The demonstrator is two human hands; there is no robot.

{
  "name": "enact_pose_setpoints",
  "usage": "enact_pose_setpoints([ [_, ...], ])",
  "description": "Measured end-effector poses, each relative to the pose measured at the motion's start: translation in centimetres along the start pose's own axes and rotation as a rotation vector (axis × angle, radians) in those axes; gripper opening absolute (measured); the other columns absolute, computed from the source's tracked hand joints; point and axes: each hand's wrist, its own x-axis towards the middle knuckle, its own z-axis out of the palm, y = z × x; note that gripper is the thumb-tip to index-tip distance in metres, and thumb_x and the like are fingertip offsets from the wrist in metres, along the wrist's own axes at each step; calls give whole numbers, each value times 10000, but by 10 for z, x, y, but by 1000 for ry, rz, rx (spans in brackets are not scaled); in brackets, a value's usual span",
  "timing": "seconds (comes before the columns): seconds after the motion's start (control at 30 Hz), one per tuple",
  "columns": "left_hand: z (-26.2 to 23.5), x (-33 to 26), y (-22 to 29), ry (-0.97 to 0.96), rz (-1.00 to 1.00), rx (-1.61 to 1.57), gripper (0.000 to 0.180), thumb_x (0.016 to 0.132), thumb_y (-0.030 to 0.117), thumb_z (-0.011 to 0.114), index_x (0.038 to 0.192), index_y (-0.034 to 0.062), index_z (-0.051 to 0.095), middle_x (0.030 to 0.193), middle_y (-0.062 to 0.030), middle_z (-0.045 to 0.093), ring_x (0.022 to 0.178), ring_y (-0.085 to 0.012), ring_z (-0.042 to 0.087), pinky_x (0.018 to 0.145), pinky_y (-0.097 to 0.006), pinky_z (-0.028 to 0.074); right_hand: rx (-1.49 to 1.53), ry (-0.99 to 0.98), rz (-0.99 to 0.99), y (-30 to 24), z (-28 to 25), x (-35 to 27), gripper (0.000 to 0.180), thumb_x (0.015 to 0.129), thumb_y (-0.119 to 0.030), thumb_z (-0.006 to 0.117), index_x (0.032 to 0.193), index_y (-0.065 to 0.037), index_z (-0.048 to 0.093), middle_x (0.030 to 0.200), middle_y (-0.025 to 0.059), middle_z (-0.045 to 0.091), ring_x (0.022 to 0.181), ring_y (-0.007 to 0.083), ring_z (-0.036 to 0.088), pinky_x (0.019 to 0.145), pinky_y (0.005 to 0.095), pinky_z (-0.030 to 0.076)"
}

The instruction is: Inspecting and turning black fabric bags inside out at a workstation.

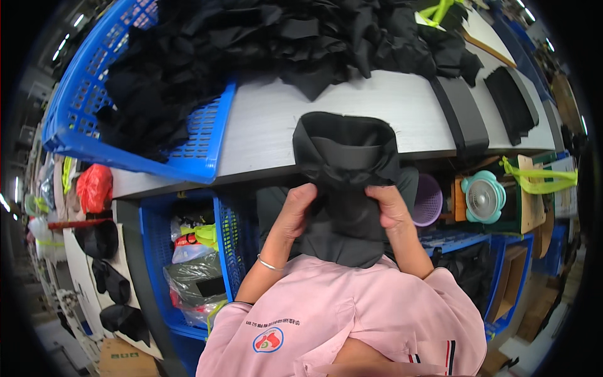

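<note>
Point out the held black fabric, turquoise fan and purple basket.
Black fabric [344, 200], head view: middle of the cloth.
Turquoise fan [483, 197], head view: round grille.
Purple basket [428, 200], head view: perforated surface.

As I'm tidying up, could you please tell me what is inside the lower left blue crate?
Clear plastic, dark wrapped material, a yellow-green piece and something red show in the crate; whatever lies beneath is covered.

The surface was pale, with a dark front edge. A blue basket stood at its left part. A heap of black cloth covered the far side and extended into the basket. To the right lay a dark, flat bundle, with a second black bundle farther right, apart from it.
</note>
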Motion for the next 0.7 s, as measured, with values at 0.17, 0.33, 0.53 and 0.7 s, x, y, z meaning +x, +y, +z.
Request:
enact_pose_setpoints([
  [0.17,3,-14,4,58,128,-109,352,927,231,710,1188,5,644,1055,-46,708,982,-111,642,895,-259,509,-461,102,-271,12,7,20,186,867,-19,700,1049,21,693,953,47,721,863,101,640,794,261,525],
  [0.33,3,-20,-2,221,277,78,283,901,189,722,1086,-22,683,1020,-36,704,913,-100,615,837,-276,493,-890,132,-370,30,18,24,166,899,-68,667,1012,53,658,875,70,718,803,85,624,729,250,501],
  [0.53,-27,-14,4,361,368,-213,232,895,108,684,1082,-28,661,1012,-55,698,907,-138,640,829,-300,513,-592,49,176,23,15,38,296,941,-289,675,990,2,651,881,28,665,796,77,591,729,277,490],
  [0.7,-46,-23,6,294,212,-447,358,984,278,619,1224,14,593,1176,-87,664,1023,-181,650,936,-345,529,-565,-93,105,47,-7,32,273,950,-146,666,1168,8,611,950,-4,657,874,50,573,809,208,459],
])
